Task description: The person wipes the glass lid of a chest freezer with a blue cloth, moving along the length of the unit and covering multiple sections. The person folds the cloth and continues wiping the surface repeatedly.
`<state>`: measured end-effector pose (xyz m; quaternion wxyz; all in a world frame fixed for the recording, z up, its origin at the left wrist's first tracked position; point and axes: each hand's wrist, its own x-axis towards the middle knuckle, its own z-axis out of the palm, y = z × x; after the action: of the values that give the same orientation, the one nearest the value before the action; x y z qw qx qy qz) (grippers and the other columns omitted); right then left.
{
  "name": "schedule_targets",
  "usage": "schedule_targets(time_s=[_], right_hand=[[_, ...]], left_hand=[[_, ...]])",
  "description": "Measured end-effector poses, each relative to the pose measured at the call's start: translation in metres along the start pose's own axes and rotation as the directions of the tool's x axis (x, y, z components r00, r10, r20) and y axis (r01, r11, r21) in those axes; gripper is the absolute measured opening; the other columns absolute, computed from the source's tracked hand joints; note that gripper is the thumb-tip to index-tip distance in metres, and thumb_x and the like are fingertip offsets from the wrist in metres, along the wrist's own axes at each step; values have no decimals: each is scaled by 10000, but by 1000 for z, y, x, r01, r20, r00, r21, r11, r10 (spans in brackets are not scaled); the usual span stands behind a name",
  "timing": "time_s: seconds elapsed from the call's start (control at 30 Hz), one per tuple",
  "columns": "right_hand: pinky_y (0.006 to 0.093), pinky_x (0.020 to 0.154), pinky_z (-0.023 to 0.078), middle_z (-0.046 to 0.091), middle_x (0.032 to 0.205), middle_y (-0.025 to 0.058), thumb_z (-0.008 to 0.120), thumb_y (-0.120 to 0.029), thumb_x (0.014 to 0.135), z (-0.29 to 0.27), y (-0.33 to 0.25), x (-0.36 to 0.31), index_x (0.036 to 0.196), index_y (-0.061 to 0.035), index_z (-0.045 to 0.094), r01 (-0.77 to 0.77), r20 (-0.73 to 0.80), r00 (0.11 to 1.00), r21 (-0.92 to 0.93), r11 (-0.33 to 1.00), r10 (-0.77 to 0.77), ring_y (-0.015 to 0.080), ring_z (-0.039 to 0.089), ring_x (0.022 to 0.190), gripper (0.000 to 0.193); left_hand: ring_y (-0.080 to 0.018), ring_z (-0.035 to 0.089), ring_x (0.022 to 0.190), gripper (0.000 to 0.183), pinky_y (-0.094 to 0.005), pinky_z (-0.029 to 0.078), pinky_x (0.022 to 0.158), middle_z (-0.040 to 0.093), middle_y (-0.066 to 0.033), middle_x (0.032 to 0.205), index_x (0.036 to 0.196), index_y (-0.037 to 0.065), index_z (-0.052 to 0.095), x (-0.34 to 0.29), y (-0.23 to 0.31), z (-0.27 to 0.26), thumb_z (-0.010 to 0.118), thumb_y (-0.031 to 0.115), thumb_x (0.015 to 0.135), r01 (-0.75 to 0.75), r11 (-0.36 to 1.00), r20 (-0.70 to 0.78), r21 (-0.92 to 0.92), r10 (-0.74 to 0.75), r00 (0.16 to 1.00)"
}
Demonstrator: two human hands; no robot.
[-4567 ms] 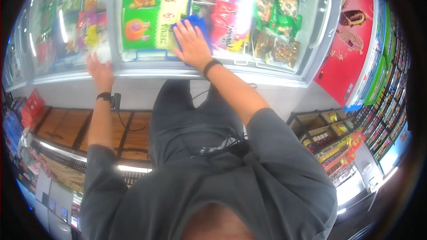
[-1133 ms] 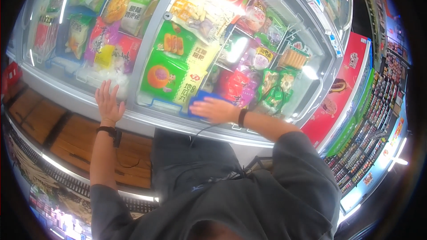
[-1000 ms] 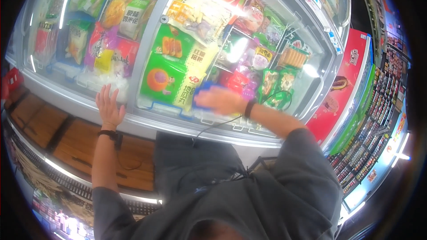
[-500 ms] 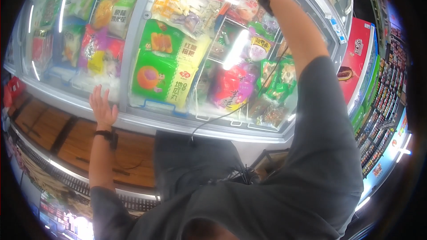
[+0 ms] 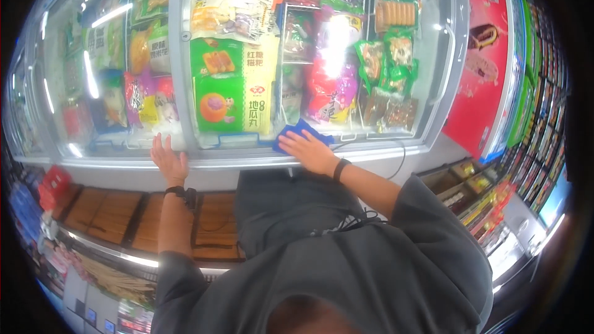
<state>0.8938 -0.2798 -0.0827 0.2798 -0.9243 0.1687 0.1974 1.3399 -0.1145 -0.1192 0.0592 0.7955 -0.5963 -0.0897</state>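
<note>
A glass-topped freezer point(image 5: 247, 162) stretches across in front of me, with packets of frozen food under its sliding lids. My right hand point(image 5: 312, 151) presses a blue cloth point(image 5: 303, 128) against the glass near the front edge, its fingers laid over it. To the left, my left hand point(image 5: 169, 159) rests with spread fingers on the front rim, holding nothing. Green and yellow packets point(image 5: 215, 108) lie under the glass between the hands. Beyond the cloth, a red and purple bag point(image 5: 331, 96) shows through the lid, partly hidden by glare.
A frame bar point(image 5: 181, 55) divides the freezer top. A thin dark cable point(image 5: 403, 158) loops by my right forearm. At the right stands a red freezer panel point(image 5: 479, 68), with stocked shelves point(image 5: 550, 86) beyond. Brown wooden panels point(image 5: 148, 213) lie below on the left.
My right hand has come from the far side of the glass to the near edge, bringing the blue cloth into view. My left hand stays on the rim as the view shifts.
</note>
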Motion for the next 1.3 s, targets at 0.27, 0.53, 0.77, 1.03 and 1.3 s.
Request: schedule_targets(time_s=[0.27, 0.53, 0.77, 1.03, 1.3], right_hand=[[481, 1225, 265, 378, 1636, 27, 695, -391, 875, -32, 32, 84, 1556, -155, 426, -55, -517, 856, -47, 997, 23, 229, 304, 1524, 769], [563, 1216, 267, 404, 1616, 95, 644, -366, 885, -75, 135, 103, 1533, -109, 441, -307, -759, 549, 207, 929, 351, 315, 306, 1533, 726], [576, 1223, 236, 351, 1632, 207, 571, -344, 940, -22, 309, -121, 1565, -28, 362, -662, -746, 44, 476, 579, 665, 412, 274, 1531, 731], [451, 1179, 356, 470, 1546, 227, 570, -383, 964, 0, 383, -213, 1557, -17, 374, -628, -626, -173, 665, 404, 761, 417, 467, 1394, 724], [613, 1228, 194, 318, 1638, 240, 653, -351, 888, 6, 273, -135, 1585, -2, 297, -695, -692, 27, 506, 511, 722, 440, 246, 1537, 857]], left_hand=[[-426, 300, 1488, 693, -567, 206, 1196, 337, -224, 1604, 1506, 18, 412, -2, -1, 4, 538, 271, 873, -77, 997, -75, 28, 79, 994], [-410, 300, 1491, 683, -510, 225, 1225, 366, -246, 1577, 1531, -34, 376, -9, -10, 31, 528, 391, 1018, 114, 993, -277, 42, -98, 956], [-414, 353, 1447, 587, -524, 271, 1200, 406, -243, 1552, 1513, -7, 413, -16, -6, 40, 540, 277, 1015, 416, 908, -307, -41, -408, 860], [-418, 383, 1436, 562, -531, 298, 1183, 410, -234, 1561, 1505, 0, 437, -8, 19, 25, 532, 245, 1008, 453, 891, -278, 29, -428, 860], [-417, 380, 1445, 544, -516, 295, 1187, 397, -240, 1578, 1500, 3, 443, -6, 35, 16, 518, 193, 995, 444, 896, -256, 2, -429, 866]])
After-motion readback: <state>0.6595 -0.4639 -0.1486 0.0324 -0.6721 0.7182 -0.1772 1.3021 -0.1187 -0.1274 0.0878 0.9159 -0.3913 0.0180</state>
